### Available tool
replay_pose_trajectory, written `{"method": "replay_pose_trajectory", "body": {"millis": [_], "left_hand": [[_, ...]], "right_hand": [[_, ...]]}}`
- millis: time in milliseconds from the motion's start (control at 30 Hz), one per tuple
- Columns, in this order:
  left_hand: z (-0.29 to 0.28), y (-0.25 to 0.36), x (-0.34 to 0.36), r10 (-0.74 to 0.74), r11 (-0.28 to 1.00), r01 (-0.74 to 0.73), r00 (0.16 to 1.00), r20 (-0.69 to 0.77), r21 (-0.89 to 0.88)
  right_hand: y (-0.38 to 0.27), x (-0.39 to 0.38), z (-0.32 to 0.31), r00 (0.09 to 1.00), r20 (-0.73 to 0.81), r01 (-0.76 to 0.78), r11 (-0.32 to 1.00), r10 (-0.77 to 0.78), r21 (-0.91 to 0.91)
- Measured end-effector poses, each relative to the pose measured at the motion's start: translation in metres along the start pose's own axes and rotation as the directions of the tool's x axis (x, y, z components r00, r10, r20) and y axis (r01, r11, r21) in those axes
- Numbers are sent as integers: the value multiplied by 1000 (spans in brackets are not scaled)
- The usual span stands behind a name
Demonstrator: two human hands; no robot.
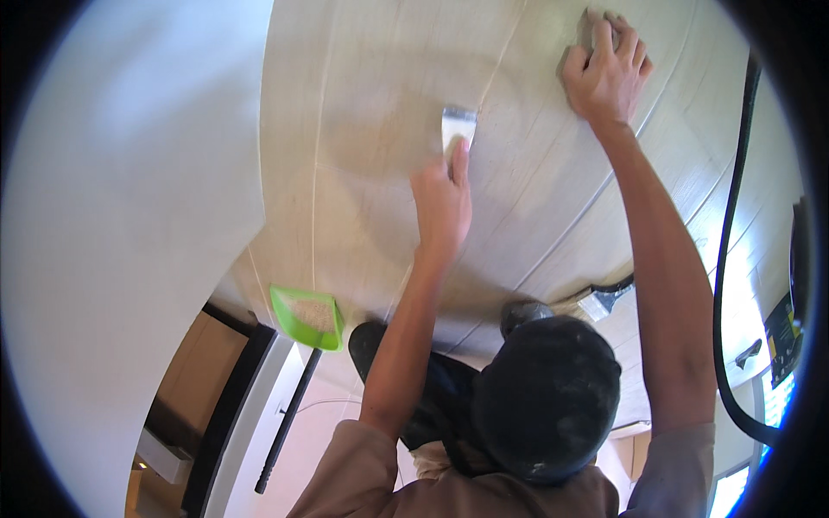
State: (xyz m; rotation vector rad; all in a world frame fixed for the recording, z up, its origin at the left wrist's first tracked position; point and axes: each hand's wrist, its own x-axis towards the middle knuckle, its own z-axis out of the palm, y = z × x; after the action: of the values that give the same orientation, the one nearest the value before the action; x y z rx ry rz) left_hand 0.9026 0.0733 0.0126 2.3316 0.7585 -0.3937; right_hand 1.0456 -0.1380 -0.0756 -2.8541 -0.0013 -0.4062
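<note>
My left hand (443,198) grips a putty knife (458,123) with a wide pale blade and a darker front edge. Its index finger lies along the blade, which points away from me over the wood-look tile floor (389,95). Farther off to the right, my right hand (610,73) presses down on the floor with bent fingers. Something small and greyish seems to be under them, but I cannot make it out. Pale seams run between the tiles near both hands.
A green dustpan (302,338) holding pale debris lies at the left, its dark handle toward me. A brush (596,302) lies near my right forearm. A black cable (730,224) curves down the right side. A large white surface (129,198) fills the left.
</note>
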Motion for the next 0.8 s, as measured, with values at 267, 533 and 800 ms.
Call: {"method": "replay_pose_trajectory", "body": {"millis": [267, 533, 800], "left_hand": [[6, 65, 50, 37, 999, -36, 998, 56, -21], [4, 76, 60, 26, 1000, -25, 999, 37, -18], [17, 114, 94, 141, 990, -142, 990, 19, 9]], "right_hand": [[-13, 13, -9, 999, 27, -32, 998, 31, 55], [-21, 14, -15, 994, 98, -49, 993, 38, 105], [-19, 17, -19, 990, 136, -66, 989, 48, 134]]}}
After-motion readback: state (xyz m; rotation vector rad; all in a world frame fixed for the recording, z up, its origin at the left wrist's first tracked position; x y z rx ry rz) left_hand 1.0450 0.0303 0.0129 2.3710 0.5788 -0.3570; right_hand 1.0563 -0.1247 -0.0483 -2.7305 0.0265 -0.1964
